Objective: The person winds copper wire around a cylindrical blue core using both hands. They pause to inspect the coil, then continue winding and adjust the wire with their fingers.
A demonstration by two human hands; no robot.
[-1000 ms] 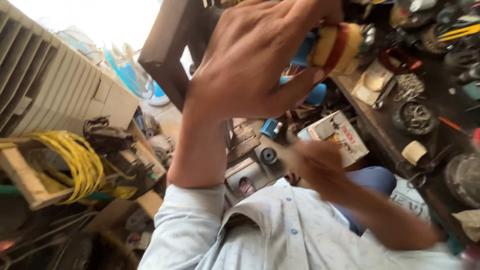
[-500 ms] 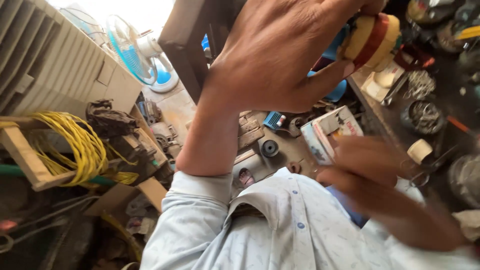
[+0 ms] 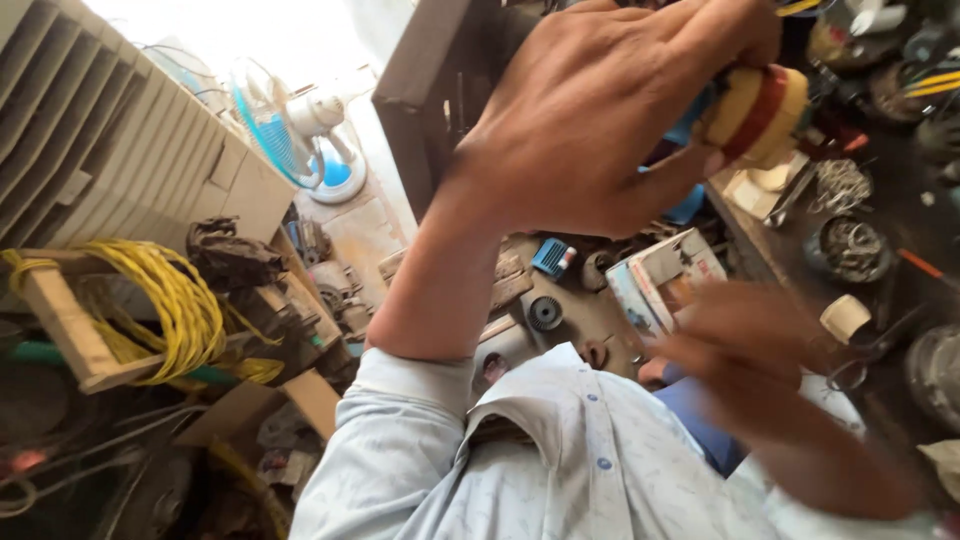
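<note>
Head view: your left hand (image 3: 600, 110) is raised far right, fingers clamped on a yellow-and-red coil (image 3: 757, 115). Your right hand (image 3: 745, 335) sits lower right, blurred; cannot tell its grip. Yellow cable (image 3: 170, 300) lies left; fan (image 3: 290, 130) stands beyond.

A fan (image 3: 290, 130) stands left of the cluttered workbench (image 3: 880, 290).

Your left hand (image 3: 600, 120) gripped a matt yellow-and-red taped coil (image 3: 757, 112). Beside it lay a glossy paper box (image 3: 665, 280), dull metal parts in a tin (image 3: 850, 248), and rough wood under yellow plastic-coated wire (image 3: 165, 300).
</note>
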